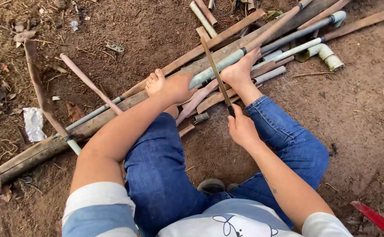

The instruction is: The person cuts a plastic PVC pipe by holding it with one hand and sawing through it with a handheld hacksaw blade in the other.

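I sit on bare earth in blue jeans. My left hand (181, 86) grips the near end of a pale grey plastic pipe (220, 64) that lies across a long wooden plank (113, 112). My right hand (241, 128) is closed on the dark handle of a long thin blade (214, 68), which rests slanted across the pipe, tip pointing away from me. My bare right foot (243, 66) presses on the pipe just beyond the blade. Beside my left hand, my bare left foot (156, 82) rests on the plank.
More plastic pipes and elbow fittings (326, 55) and wooden slats (227, 33) lie piled at the top right. A thin pinkish stick (86, 81) and a bent branch (40, 87) lie at the left, near a scrap of white plastic (34, 123). A red object (378, 219) shows at the bottom right.
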